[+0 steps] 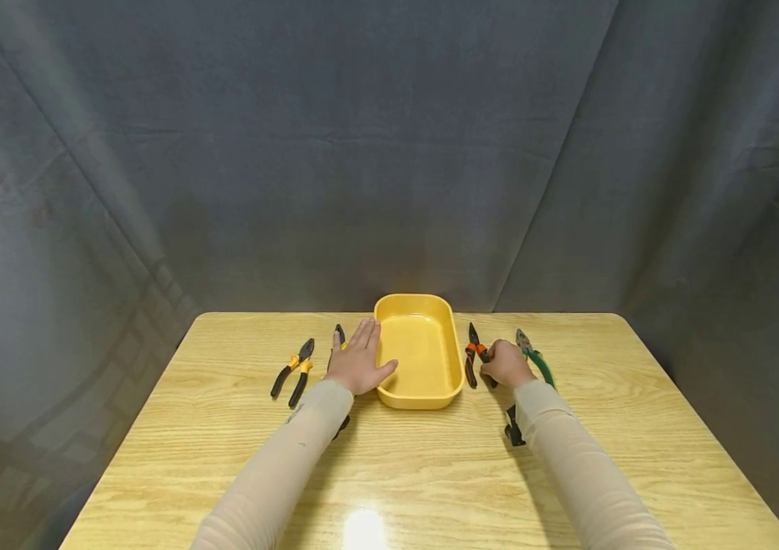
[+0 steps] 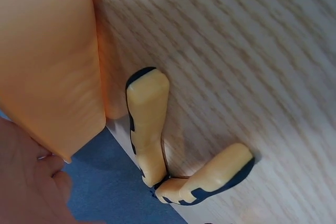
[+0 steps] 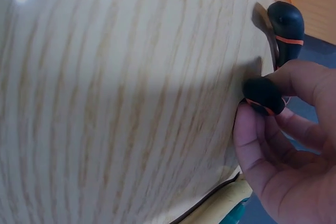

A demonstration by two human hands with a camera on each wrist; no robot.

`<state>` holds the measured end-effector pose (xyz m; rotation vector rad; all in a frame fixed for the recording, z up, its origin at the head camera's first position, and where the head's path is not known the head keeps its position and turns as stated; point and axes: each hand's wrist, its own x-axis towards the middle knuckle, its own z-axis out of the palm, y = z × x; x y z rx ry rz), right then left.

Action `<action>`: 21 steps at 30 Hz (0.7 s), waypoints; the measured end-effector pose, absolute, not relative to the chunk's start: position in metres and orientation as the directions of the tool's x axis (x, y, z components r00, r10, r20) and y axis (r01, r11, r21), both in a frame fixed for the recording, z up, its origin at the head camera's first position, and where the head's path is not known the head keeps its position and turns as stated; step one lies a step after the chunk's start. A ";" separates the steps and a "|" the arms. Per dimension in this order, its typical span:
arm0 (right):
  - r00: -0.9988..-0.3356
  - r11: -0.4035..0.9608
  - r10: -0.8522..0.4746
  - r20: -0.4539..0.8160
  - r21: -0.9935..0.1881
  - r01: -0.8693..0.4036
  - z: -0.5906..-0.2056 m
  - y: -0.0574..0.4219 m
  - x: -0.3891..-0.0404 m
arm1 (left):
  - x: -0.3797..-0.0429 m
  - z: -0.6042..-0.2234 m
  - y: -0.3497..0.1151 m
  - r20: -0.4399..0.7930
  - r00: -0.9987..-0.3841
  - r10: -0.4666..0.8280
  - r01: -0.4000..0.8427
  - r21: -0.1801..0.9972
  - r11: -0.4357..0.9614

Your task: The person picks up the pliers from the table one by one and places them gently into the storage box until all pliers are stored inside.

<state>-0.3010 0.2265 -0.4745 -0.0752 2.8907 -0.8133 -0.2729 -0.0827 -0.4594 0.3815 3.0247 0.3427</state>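
Note:
My left hand [image 1: 358,367] lies along the left rim of a yellow plastic tray [image 1: 419,403], fingers extended and thumb reaching over its inside. Beneath that hand is a pair of pliers, mostly hidden in the head view; the left wrist view shows their spread yellow-and-black handles [image 2: 148,129] on the table. To the tray's right, my right hand [image 1: 509,364] pinches one handle of black-and-orange pliers [image 1: 470,360] between thumb and fingers. In the right wrist view the pinched handle end [image 3: 262,95] shows close over the wood, the other handle [image 3: 287,24] beside it.
Black-and-yellow pliers [image 1: 302,368] lie spread at the left. Pliers with green handles [image 1: 541,367] lie just right of my right hand, partly covered by it. The wooden table [image 1: 431,473] ends at a grey curtain [image 1: 362,191] behind the tray.

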 end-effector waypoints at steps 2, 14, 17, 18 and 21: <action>-0.991 0.852 -0.078 -0.110 -0.523 -0.009 -0.476 0.227 -0.301 | -0.272 -0.459 -0.083 -0.032 -0.966 0.258 0.244 0.231 0.942; -0.994 0.813 -0.074 -0.078 -0.583 -0.014 -0.480 0.231 -0.300 | -0.272 -0.460 -0.082 -0.037 -0.964 0.264 0.249 0.226 0.942; -0.993 0.796 -0.082 -0.079 -0.605 -0.017 -0.478 0.232 -0.300 | -0.273 -0.460 -0.082 -0.038 -0.964 0.262 0.248 0.223 0.943; -0.993 0.791 -0.083 -0.082 -0.612 -0.015 -0.478 0.232 -0.300 | -0.273 -0.460 -0.082 -0.041 -0.965 0.261 0.246 0.221 0.944; -0.992 0.761 -0.078 -0.103 -0.649 0.007 -0.476 0.232 -0.299 | -0.274 -0.460 -0.082 -0.032 -0.965 0.259 0.245 0.227 0.942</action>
